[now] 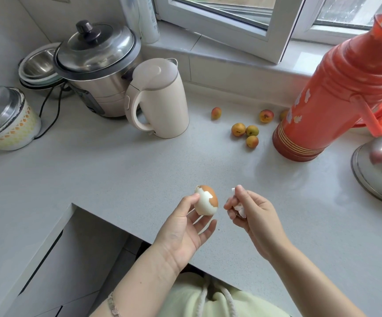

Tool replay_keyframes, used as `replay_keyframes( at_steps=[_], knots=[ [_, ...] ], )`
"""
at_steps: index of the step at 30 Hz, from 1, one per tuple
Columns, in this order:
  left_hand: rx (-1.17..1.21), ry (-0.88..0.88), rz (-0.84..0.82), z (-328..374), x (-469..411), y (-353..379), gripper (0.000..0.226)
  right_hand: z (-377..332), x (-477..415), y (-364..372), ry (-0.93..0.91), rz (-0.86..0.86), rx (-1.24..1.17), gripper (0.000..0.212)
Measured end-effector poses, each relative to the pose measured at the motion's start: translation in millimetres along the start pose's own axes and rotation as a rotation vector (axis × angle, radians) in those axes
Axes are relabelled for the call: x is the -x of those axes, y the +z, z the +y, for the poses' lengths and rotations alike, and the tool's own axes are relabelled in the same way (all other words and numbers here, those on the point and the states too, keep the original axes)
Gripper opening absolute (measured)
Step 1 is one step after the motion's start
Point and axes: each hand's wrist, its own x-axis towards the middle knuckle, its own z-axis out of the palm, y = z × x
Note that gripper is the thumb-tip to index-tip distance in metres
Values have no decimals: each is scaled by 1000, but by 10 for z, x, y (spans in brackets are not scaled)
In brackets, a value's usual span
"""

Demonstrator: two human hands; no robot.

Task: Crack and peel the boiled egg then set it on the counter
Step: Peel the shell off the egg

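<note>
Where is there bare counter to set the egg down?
The widest bare counter stretches from the kettle forward to the egg. Another patch lies between the small fruits and the right hand. Crowded around the thermos.

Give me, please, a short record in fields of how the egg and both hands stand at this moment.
egg: partly peeled; brown shell on its upper side, white showing below
left hand: holds the egg between thumb and fingers
right hand: grips peeled shell pieces, apart from the egg
counter: kettle, small fruits and red flask at the back; egg not yet set down
</note>
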Motion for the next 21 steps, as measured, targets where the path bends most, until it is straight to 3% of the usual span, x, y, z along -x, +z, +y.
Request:
replay_keyframes(
  at_steps=[4, 8, 11, 16, 21],
  knots=[
    [-15, 17, 2, -5, -6, -7, 14, -1, -10, -3, 72, -39, -53, 20],
    [-43, 47, 12, -18, -22, -7, 15, 28, -1, -5, 57, -60, 51, 28],
    [-80, 104, 20, -31, -35, -14, 18, 26, 12, 12, 9, -68, 133, 12],
    [-99, 176, 21, -76, -35, 9, 39, 37, 19, 66, -106, -49, 330, 15],
    [-101, 200, 39, -80, -27, 14, 35, 59, 8, 58, -223, -8, 376, 12]
  ],
)
